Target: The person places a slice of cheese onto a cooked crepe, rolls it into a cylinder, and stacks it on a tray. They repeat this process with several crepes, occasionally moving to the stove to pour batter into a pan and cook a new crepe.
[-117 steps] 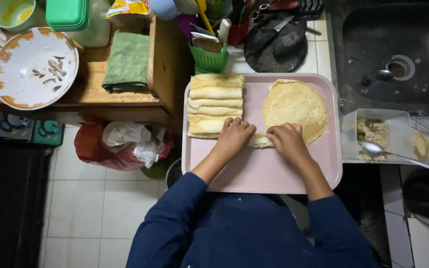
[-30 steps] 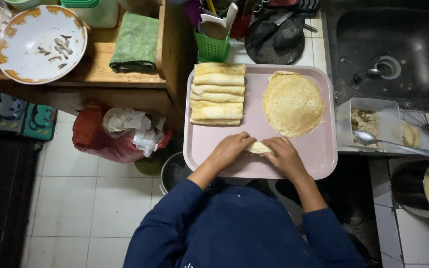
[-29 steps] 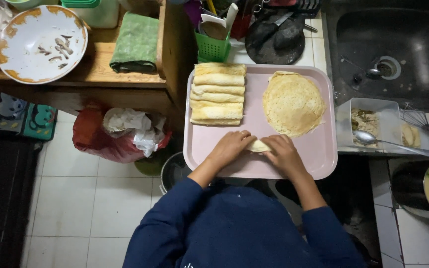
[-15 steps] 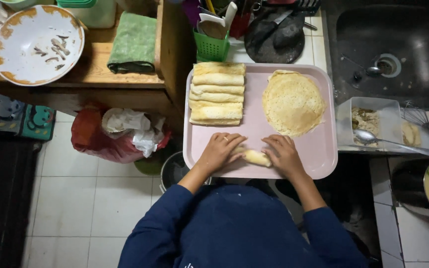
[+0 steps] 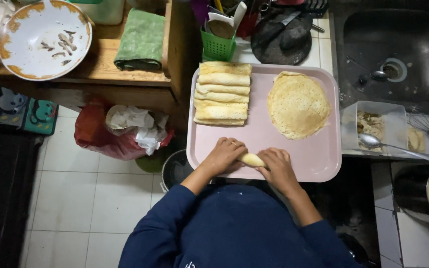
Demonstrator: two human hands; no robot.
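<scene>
**Both hands closed on a rolled crepe at the tray's near edge**

The rolled crepe (image 5: 252, 160) lies on the pink tray (image 5: 319, 164), close to its near rim and a little left of centre. Its long axis runs left to right, parallel to that rim, with the right end dipping slightly toward the person. The left hand (image 5: 223, 157) covers its left end with fingers curled over it; the right hand (image 5: 277, 167) wraps its right end. Both hold the roll snugly, only the pale middle showing between them.

Bare tray surface lies open between the hands and the far half, and to the right toward the rim. At the far left of the tray sits a stack of finished rolls (image 5: 223, 93), their long axes also left to right. At the far right lies a pile of flat round crepes (image 5: 298, 104), well apart from the hands.

Just beyond the tray's right rim stands a clear rectangular container (image 5: 376, 125) with filling, a metal spoon (image 5: 393, 145) resting across it. A green slotted basket (image 5: 218, 48) of utensils stands behind the tray's far edge.
</scene>
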